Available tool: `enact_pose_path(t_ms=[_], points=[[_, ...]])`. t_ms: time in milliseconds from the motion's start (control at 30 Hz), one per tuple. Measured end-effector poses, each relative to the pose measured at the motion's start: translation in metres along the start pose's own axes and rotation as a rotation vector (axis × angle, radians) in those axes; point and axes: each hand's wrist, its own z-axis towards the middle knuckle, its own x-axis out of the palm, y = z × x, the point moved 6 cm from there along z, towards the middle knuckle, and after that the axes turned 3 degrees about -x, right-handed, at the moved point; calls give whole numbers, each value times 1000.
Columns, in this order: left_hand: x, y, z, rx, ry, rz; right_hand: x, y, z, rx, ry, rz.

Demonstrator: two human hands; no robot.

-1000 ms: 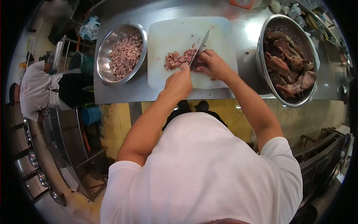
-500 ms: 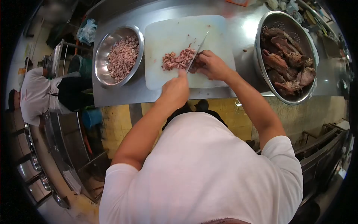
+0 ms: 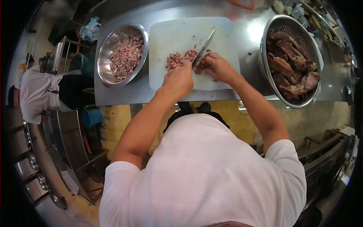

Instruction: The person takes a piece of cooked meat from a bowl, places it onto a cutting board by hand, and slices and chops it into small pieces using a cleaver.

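A knife (image 3: 205,46) is gripped in my left hand (image 3: 178,80), its blade slanting up and to the right over the white cutting board (image 3: 162,41). Close by on the right, the curled fingers of my right hand (image 3: 220,68) press on a dark piece of meat (image 3: 201,68) beside the blade. Chopped meat (image 3: 174,61) lies in a small heap left of the knife. Left of the board a steel bowl (image 3: 103,62) holds diced meat (image 3: 126,57). Large cooked meat pieces (image 3: 291,62) fill a steel colander (image 3: 263,56) on the right.
All this stands on a steel table (image 3: 249,75). An orange object (image 3: 244,3) and plastic bags lie near its far side. Another person (image 3: 36,90) in a white shirt is at the far left, near a blue bucket (image 3: 92,118). Metal racks stand on the right.
The knife, low among the meat half a second ago, now appears more raised and turned, with its tip farther right. My left hand has shifted slightly up. My right hand stays by the meat.
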Motion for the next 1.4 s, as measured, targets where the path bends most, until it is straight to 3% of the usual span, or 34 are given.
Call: enact_pose_path(t_ms=[100,200,300,433,500,633,700,733,833,900,1033,1133,1233,1400], points=[[-6,-4,-37,-106,108,-3,-2,1,-3,-24,-5,20],[32,4,-10,-129,71,-26,5,-6,-5,4,8,5],[15,-2,8,-12,17,18,0,-1,-2,-22,-8,32],[4,-8,-25,-76,100,-13,-1,-3,-7,-9,-31,-3],[41,5,-19,-128,65,-11,3,-1,-8,-38,-96,11],[14,10,8,-55,-55,-96,-4,6,0,-57,-21,-42],[-5,17,-13,-46,-59,-105,-10,6,-2,131,-4,51],[-9,22,-21,-76,-66,-123,-12,3,2,128,-5,54],[-13,25,-29,-82,-99,-170,-24,-15,15,75,-164,-17],[-14,18,-32,-80,-101,-189,-20,-16,22,-107,-225,-176],[-7,15,-39,-51,-106,-172,-6,-12,8,-10,-3,-174],[-7,5,-51,-62,-73,-89,-14,8,-9,-14,-139,-103],[0,-2,-57,-91,10,4,-7,6,-13,4,-22,-77],[31,2,-5,-27,3,20,-4,5,-13,43,-63,-33]])
